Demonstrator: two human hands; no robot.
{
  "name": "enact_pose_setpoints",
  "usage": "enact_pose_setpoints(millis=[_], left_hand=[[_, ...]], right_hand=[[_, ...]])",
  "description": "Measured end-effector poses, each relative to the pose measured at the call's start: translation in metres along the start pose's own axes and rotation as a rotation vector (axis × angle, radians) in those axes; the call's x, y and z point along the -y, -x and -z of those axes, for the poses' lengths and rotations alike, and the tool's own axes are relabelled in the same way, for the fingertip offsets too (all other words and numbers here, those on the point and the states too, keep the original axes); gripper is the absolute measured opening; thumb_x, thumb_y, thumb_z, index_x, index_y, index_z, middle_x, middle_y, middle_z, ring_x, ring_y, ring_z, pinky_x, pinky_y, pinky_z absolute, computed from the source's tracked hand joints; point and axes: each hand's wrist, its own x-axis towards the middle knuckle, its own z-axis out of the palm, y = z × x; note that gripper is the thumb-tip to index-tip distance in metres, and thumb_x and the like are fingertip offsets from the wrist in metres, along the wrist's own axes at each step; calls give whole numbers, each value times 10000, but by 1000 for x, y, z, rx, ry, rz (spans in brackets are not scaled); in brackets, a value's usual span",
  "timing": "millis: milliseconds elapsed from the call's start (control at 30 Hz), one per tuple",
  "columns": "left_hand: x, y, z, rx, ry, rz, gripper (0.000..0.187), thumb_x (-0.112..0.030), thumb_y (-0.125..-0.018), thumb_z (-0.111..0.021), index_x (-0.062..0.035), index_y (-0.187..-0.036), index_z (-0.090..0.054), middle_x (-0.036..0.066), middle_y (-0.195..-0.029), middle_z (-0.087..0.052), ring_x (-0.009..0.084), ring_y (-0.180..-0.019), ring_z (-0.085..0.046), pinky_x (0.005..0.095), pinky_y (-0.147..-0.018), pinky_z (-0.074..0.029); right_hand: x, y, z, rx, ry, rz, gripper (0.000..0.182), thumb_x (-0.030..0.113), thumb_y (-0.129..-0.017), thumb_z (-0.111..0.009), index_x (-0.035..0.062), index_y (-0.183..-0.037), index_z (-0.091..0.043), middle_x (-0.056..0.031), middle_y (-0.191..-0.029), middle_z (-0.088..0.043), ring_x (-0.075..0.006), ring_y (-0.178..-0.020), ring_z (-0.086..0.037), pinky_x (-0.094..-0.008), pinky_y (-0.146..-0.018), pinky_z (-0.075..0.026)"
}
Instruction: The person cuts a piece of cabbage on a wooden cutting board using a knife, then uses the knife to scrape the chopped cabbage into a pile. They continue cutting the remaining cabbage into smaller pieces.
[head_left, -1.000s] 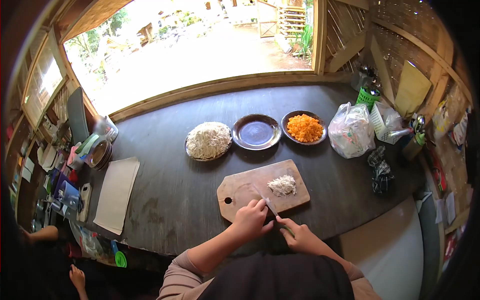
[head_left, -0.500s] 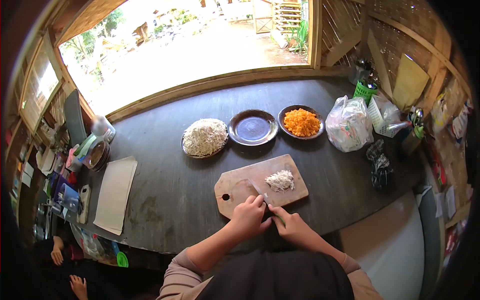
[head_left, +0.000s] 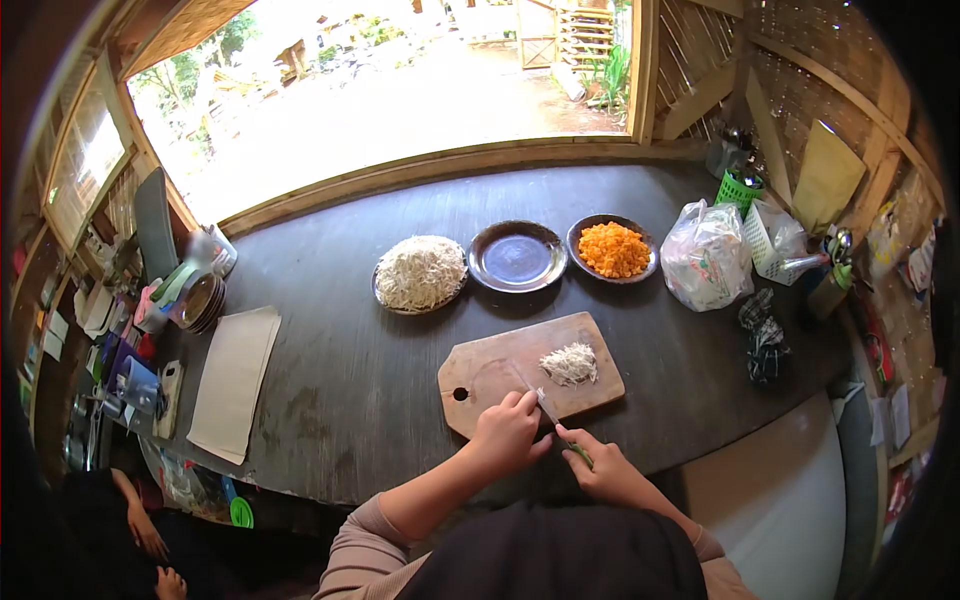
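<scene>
wooden board (head_left: 492, 352) on my end has white shreds (head_left: 569, 365), right hand (head_left: 606, 472) grips a knife (head_left: 550, 410), left hand (head_left: 507, 434) curled by it, i can't tell if it's holding anything

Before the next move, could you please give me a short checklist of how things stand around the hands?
1. Right grip secure on the knife: ok, closed around its handle.
2. Left grip well away from the knife: not ok, its fingertips are right beside it.
3. Something held in the left grip: cannot tell, the underside of the fingers is hidden.
4. Cutting board lying flat on the table: ok.
5. White shredded pile apart from the knife: ok, it sits toward the board's right end.
</scene>
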Motion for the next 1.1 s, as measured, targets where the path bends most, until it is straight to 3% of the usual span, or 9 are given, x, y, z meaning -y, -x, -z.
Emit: enact_pose_setpoints(millis=[433, 633, 933, 1100], left_hand=[[0, 0, -1, -31, 32, 11, 403, -390, -798, -686, -20, -957, -689, 65, -1053, -607, 221, -970, -599, 319, -730, -540], [2, 1, -3, -18, 28, 18, 384, -389, -800, -688, -36, -950, -694, 64, -1061, -607, 223, -969, -601, 322, -737, -543], [2, 1, -3, -18, 42, 14, 373, -388, -811, -681, -51, -969, -706, 64, -1117, -610, 222, -982, -596, 320, -754, -541], [3, 0, -2, -9, 53, 17, 366, -381, -808, -686, -50, -965, -709, 62, -1100, -610, 221, -968, -594, 320, -753, -538]], right_hand=[[-9, -18, -10, -21, 37, -1, 369, 130, -960, -541, 74, -1325, -532, -292, -926, -653, -460, -879, -642, -473, -757, -510], [-15, -18, -10, -41, 30, 101, 377, 141, -961, -538, 75, -1332, -526, -289, -965, -651, -459, -884, -642, -488, -773, -507], [-2, -6, 1, 44, -13, -75, 384, 157, -967, -536, 80, -1342, -520, -281, -1046, -655, -460, -977, -634, -462, -854, -508], [-8, -6, 0, -18, 8, 81, 380, 146, -966, -535, 78, -1340, -520, -292, -958, -651, -461, -888, -645, -478, -790, -509]])
